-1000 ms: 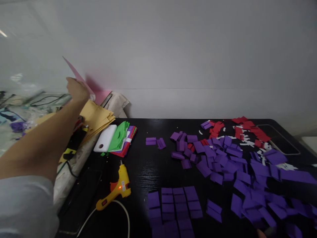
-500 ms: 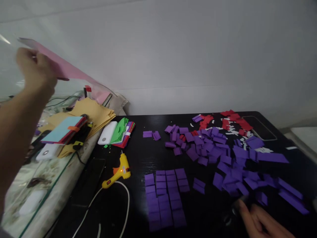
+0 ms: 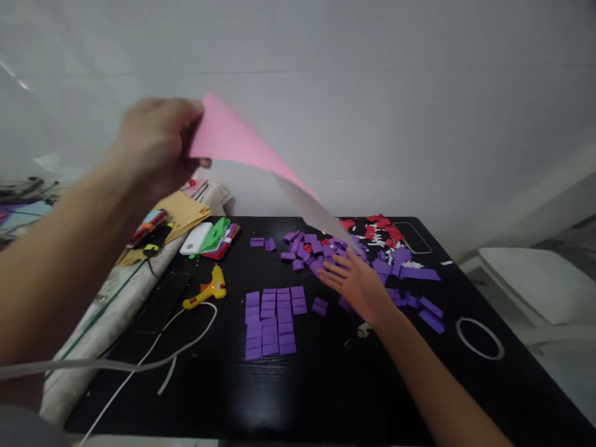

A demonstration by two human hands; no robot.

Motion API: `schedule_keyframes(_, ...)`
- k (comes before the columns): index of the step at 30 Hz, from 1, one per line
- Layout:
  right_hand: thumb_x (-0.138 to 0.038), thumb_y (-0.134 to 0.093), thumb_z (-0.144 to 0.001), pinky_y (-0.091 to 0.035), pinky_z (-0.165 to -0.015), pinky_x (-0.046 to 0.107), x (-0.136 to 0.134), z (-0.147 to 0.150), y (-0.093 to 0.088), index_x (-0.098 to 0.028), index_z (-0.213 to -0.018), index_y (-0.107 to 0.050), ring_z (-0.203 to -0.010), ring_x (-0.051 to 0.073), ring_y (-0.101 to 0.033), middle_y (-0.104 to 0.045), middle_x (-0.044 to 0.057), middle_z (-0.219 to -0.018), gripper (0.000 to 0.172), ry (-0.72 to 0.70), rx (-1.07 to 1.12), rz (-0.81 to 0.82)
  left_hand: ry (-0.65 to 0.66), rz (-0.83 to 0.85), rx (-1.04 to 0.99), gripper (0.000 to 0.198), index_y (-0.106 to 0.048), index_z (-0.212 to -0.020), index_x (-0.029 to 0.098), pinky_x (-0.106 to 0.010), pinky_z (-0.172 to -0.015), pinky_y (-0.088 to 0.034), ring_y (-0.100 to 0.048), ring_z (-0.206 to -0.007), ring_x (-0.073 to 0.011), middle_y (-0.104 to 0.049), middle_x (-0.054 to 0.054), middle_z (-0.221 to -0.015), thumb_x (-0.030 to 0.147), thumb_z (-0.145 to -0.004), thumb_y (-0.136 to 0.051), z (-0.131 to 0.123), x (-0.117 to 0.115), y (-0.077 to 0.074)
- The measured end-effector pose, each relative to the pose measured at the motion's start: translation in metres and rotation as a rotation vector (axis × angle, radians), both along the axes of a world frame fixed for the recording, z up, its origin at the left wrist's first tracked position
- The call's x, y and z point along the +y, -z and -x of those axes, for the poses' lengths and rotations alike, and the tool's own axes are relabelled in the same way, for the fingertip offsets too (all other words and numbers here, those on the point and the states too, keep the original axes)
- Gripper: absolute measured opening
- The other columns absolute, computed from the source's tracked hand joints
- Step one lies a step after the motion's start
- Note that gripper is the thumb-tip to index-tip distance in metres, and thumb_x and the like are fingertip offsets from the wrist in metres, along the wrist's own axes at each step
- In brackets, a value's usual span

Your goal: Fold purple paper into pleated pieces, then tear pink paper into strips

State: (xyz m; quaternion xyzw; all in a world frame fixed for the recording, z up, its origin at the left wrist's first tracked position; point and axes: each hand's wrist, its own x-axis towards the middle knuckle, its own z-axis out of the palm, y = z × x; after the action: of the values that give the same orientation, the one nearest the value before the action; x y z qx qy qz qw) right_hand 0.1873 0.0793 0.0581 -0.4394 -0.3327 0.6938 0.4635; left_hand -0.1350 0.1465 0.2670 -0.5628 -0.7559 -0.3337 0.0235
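Note:
My left hand point(image 3: 156, 146) is raised above the table and pinches the corner of a pink paper sheet point(image 3: 242, 146), which hangs in the air and slopes down to the right. My right hand point(image 3: 356, 280) lies flat with fingers spread on the black table point(image 3: 326, 385), over a loose heap of purple paper pieces point(image 3: 395, 270). A neat block of purple pieces point(image 3: 272, 313) lies left of that hand. Red pieces point(image 3: 379, 226) sit at the far edge.
A yellow glue gun point(image 3: 205, 293) with a white cord point(image 3: 186, 335) lies on the table's left. Behind it are a white power bank point(image 3: 195, 238), green and mixed coloured sheets point(image 3: 218, 236) and tan envelopes point(image 3: 181, 211). A white ring point(image 3: 479, 338) lies at the right.
My left hand has swung the pink sheet from the far left towards the middle. My right hand has come up onto the purple heap. The view has pulled back.

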Motion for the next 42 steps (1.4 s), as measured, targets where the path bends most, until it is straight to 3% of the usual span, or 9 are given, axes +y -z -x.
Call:
schedule_keyframes(3,-0.082,-0.04,-0.094,-0.06,-0.1,0.051,-0.004,-0.021,-0.013,-0.013,-0.121,-0.066,-0.123,0.035,-0.07,-0.074,0.023,-0.123,0.078,-0.254,0.241,0.06,0.323,-0.007,-0.241,0.047,-0.06,-0.119,0.017,-0.038,-0.069,-0.055,-0.072,-0.093,-0.0267,-0.063,-0.006,-0.098,0.05,-0.1,-0.033,-0.022,-0.031,0.028)
schedule_keyframes(6,-0.056,-0.073,-0.087,-0.064,-0.088,0.041,-0.008,-0.038,-0.012,-0.018,-0.114,-0.07,-0.106,0.029,-0.076,-0.08,0.013,-0.109,0.047,-0.099,0.173,-0.049,0.53,0.034,-0.551,0.022,-0.058,-0.098,0.02,-0.028,-0.06,-0.043,-0.055,-0.066,-0.0137,-0.053,-0.001,-0.077,0.041,-0.096,-0.05,-0.02,-0.046,0.067)
schedule_keyframes(9,-0.03,-0.092,-0.066,-0.063,-0.082,0.039,0.0,-0.046,0.002,-0.023,-0.107,-0.07,-0.089,0.026,-0.078,-0.082,0.004,-0.096,0.047,0.108,0.032,-0.129,0.56,0.055,-0.465,0.025,-0.058,-0.092,0.021,-0.026,-0.057,-0.035,-0.042,-0.061,-0.0127,-0.048,0.002,-0.071,0.045,-0.096,-0.056,-0.01,-0.045,0.111)
schedule_keyframes(15,-0.032,-0.093,-0.06,-0.061,-0.075,0.039,0.046,-0.055,0.019,-0.026,-0.11,-0.066,-0.077,0.024,-0.075,-0.077,-0.001,-0.08,0.057,0.229,-0.206,-0.26,0.49,0.202,-0.538,0.035,-0.058,-0.077,0.02,-0.027,-0.056,-0.037,-0.047,-0.059,-0.0158,-0.051,0.003,-0.061,0.053,-0.084,-0.066,-0.018,-0.018,0.179)
schedule_keyframes(20,-0.034,-0.084,-0.07,-0.06,-0.082,0.038,0.076,-0.07,0.016,-0.026,-0.124,-0.064,-0.083,0.022,-0.074,-0.075,-0.001,-0.083,0.058,0.319,-0.337,-0.512,0.486,0.179,-0.644,0.041,-0.062,-0.086,0.019,-0.024,-0.059,-0.038,-0.048,-0.062,-0.0128,-0.056,0.004,-0.069,0.058,-0.083,-0.071,-0.022,-0.004,0.2)
schedule_keyframes(23,-0.036,-0.077,-0.075,-0.06,-0.08,0.036,0.087,-0.076,0.028,-0.022,-0.125,-0.067,-0.083,0.021,-0.074,-0.077,0.001,-0.085,0.052,0.362,-0.588,-0.459,0.468,0.254,-0.696,0.042,-0.06,-0.085,0.019,-0.023,-0.057,-0.039,-0.05,-0.06,-0.0115,-0.054,0.005,-0.068,0.057,-0.081,-0.078,-0.025,0.001,0.219)
schedule_keyframes(27,-0.029,-0.085,-0.065,-0.06,-0.071,0.037,0.102,-0.072,0.054,-0.016,-0.09,-0.072,-0.071,0.024,-0.074,-0.076,0.006,-0.074,0.031,0.329,-0.762,-0.328,0.403,0.488,-0.713,0.035,-0.063,-0.085,0.014,-0.029,-0.064,-0.053,-0.061,-0.064,-0.0151,-0.063,-0.001,-0.074,0.044,-0.089,-0.078,-0.039,0.011,0.257)
schedule_keyframes(31,-0.02,-0.086,-0.059,-0.06,-0.079,0.04,0.116,-0.068,0.069,-0.019,-0.07,-0.067,-0.072,0.025,-0.074,-0.075,0.005,-0.068,0.022,0.335,-0.926,-0.266,0.348,0.685,-0.661,0.035,-0.065,-0.128,0.015,-0.043,-0.09,-0.062,-0.07,-0.105,-0.0231,-0.069,-0.011,-0.125,0.038,-0.101,-0.068,-0.048,0.02,0.284)
schedule_keyframes(42,-0.018,-0.082,-0.067,-0.058,-0.081,0.034,0.115,-0.071,0.064,-0.023,-0.066,-0.062,-0.078,0.024,-0.075,-0.078,0.005,-0.074,0.021,0.297,-1.155,-0.263,0.349,0.844,-0.535,0.04,-0.063,-0.134,0.016,-0.048,-0.096,-0.061,-0.068,-0.114,-0.026,-0.066,-0.012,-0.134,0.039,-0.101,-0.067,-0.045,0.026,0.284)
